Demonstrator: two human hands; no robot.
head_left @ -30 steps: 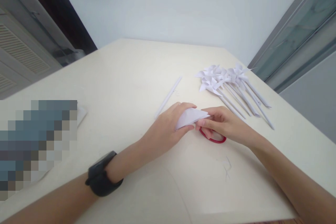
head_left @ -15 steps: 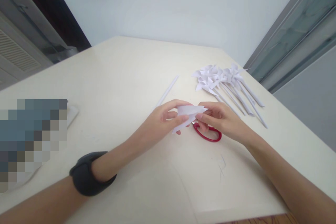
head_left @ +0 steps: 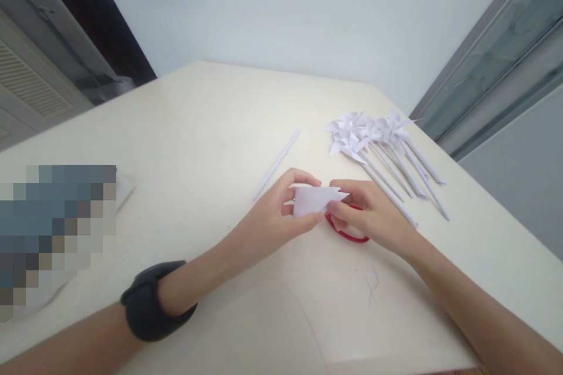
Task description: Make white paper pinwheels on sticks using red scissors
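Observation:
Between my two hands is a small folded piece of white paper (head_left: 311,200), with a pointed tip at its right end. My left hand (head_left: 288,205) grips its left part, thumb along the lower edge and fingers at the top and behind. My right hand (head_left: 363,208) pinches the paper near the pointed end. Red-handled scissors (head_left: 352,238) lie on the table under my right hand, which hides part of them. A rolled white paper stick (head_left: 277,163) rests just beyond my left hand.
Several white paper pinwheels (head_left: 352,132) on rolled sticks lie in a cluster at the right back of the white table (head_left: 197,123). Thin paper scraps (head_left: 372,287) lie near the front. A pixelated area covers something at the left. A wall (head_left: 281,12) stands behind the table.
The paper between my hands has turned from a partly opened fold to a flatter shape facing me. My left thumb has shifted down to its lower edge, and both hands have dropped slightly.

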